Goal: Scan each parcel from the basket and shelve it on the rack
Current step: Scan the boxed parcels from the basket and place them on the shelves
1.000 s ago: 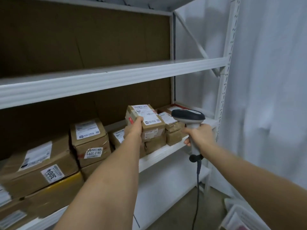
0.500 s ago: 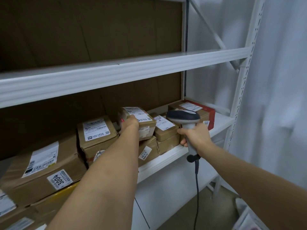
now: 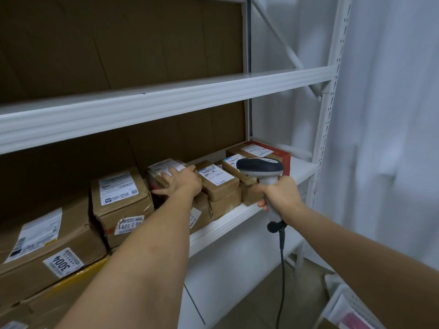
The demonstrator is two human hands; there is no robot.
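Parcel (image 3: 166, 173) set on rack (image 3: 237, 211) mid shelf, atop other boxes, btwn big box (image 3: 121, 198) & small box (image 3: 219, 180). L hand (image 3: 181, 182) laid flat on parcel, fingers straight, pressing, not gripping. R hand (image 3: 280, 193) wrapped round scanner (image 3: 260, 168), well to right. Parcel long axis runs back into shelf; L hand nearer. Basket (image 3: 342, 305) low right; likely next reach.
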